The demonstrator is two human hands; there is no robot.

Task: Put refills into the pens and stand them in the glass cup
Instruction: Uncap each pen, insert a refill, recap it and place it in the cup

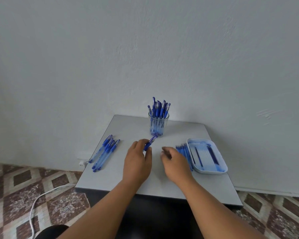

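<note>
The blue pen [150,143] is in the left hand [137,161], above the middle of the grey table [124,176]. The thumb and the first fingers are curled around its lower part and pinch it. The capped end of the pen points up and away, toward the glass cup [158,124], and it seems to reach just before the foot of the cup; if it touches the glass is not possible to tell.

The glass cup stands upright near the far edge of the table, and it is full of blue pens with their caps up.

The right hand [175,161] is just beside the left hand, on its right, with a small gap between them. Its fingers are loosely bent and hold nothing. Behind this hand, a row of refills [183,149] lies on the table, touching the left side of a white tray [212,172]. Some more thin refills lie inside the tray.

On the left part of the table, well apart from the hands, a small group of pens [104,152] lies flat, side by side, caps toward the wall.

The table stands against a pale wall [145,49]. On the patterned tile floor [16,195] at the left, a white cable [40,199] runs.
</note>
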